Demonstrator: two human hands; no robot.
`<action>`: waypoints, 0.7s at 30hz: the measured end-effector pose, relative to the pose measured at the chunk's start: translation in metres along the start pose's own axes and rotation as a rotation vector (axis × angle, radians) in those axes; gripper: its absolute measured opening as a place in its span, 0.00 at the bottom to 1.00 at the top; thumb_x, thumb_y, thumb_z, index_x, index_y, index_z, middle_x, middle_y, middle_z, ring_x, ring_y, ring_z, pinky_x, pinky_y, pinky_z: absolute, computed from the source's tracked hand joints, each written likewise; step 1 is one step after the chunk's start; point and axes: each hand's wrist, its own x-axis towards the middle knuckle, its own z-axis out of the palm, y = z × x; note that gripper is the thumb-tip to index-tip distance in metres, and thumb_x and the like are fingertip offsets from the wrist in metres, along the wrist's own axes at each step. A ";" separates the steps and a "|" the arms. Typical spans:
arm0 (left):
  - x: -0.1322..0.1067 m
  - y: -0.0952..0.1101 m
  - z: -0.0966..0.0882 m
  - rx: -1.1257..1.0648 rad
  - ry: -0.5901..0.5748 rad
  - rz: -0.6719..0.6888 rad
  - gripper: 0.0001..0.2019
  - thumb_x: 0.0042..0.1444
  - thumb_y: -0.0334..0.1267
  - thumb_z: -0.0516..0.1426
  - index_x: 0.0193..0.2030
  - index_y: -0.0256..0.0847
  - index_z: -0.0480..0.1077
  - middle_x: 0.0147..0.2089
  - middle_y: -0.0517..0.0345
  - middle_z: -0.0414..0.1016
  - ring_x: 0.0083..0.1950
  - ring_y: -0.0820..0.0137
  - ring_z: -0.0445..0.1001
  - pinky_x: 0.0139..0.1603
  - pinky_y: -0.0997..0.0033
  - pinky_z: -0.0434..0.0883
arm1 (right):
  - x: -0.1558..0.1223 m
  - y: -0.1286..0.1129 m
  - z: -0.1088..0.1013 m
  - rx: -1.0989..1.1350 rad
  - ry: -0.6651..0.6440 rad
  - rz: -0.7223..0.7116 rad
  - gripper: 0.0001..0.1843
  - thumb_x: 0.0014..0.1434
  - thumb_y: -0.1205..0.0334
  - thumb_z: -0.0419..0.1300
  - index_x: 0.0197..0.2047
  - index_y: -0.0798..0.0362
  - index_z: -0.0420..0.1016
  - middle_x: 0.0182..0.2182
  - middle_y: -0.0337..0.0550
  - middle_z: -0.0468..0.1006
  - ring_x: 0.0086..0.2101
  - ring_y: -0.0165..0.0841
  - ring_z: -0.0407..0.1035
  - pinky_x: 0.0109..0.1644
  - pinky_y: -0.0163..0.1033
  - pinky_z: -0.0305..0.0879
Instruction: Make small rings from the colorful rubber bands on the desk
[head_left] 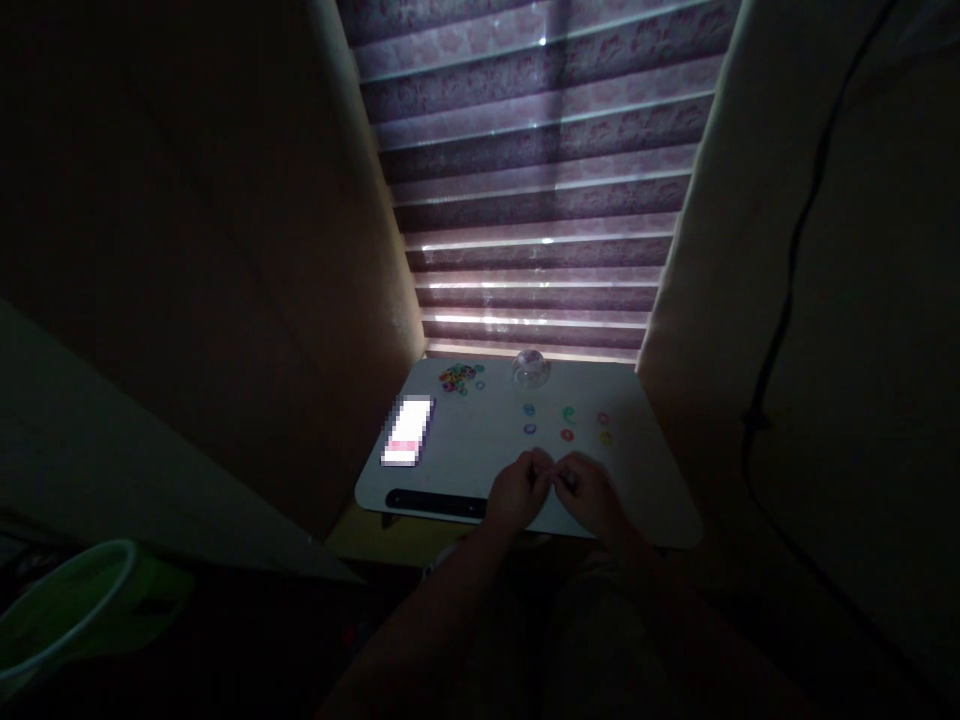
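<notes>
My left hand (519,488) and my right hand (586,492) meet over the near edge of a small white lap table (465,450). Both have their fingers pinched together around something tiny that I cannot make out. Just beyond them lie small coloured rings in loose pairs: blue ones (529,419), a green one (569,413) above a red one (567,435), and a pink one (603,417) above a yellow one (606,438). A heap of mixed coloured rings (459,377) sits at the table's far left.
A clear glass dome or bowl (530,368) stands at the table's far edge. A blurred white rectangle (409,430) lies on the left part. Striped blinds (540,180) hang behind. A green tub (67,610) is at the lower left; a black cable (780,330) runs down the right wall.
</notes>
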 end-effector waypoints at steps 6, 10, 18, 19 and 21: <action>-0.001 0.001 -0.002 -0.006 -0.009 -0.019 0.07 0.62 0.42 0.55 0.41 0.41 0.68 0.35 0.60 0.76 0.35 0.71 0.73 0.36 0.74 0.64 | 0.001 -0.003 -0.002 0.006 0.016 -0.012 0.03 0.54 0.66 0.57 0.29 0.50 0.68 0.25 0.38 0.68 0.26 0.30 0.63 0.30 0.35 0.59; -0.001 0.004 -0.003 -0.017 -0.003 -0.013 0.07 0.61 0.41 0.55 0.41 0.42 0.69 0.35 0.60 0.76 0.34 0.71 0.73 0.36 0.74 0.65 | 0.000 -0.002 -0.001 0.042 0.008 0.017 0.02 0.54 0.65 0.57 0.30 0.50 0.68 0.24 0.37 0.68 0.24 0.29 0.62 0.28 0.34 0.58; 0.000 0.003 -0.003 -0.013 -0.013 -0.016 0.06 0.61 0.40 0.55 0.40 0.41 0.70 0.35 0.60 0.76 0.35 0.71 0.73 0.36 0.74 0.65 | 0.000 0.000 0.000 0.005 -0.007 -0.011 0.02 0.53 0.66 0.57 0.30 0.50 0.68 0.25 0.39 0.70 0.26 0.30 0.64 0.30 0.35 0.59; 0.000 0.004 -0.003 -0.009 -0.010 -0.013 0.06 0.61 0.40 0.55 0.40 0.41 0.70 0.35 0.60 0.76 0.35 0.71 0.72 0.36 0.74 0.65 | 0.000 0.001 0.000 -0.004 -0.013 -0.016 0.03 0.54 0.66 0.57 0.29 0.50 0.67 0.25 0.39 0.69 0.26 0.30 0.63 0.30 0.35 0.59; -0.001 0.004 -0.003 -0.003 -0.006 -0.013 0.06 0.60 0.40 0.56 0.40 0.41 0.70 0.35 0.60 0.76 0.35 0.71 0.72 0.36 0.74 0.65 | 0.000 0.001 -0.001 -0.018 -0.019 -0.020 0.04 0.54 0.66 0.56 0.28 0.50 0.67 0.25 0.38 0.69 0.26 0.30 0.63 0.30 0.34 0.58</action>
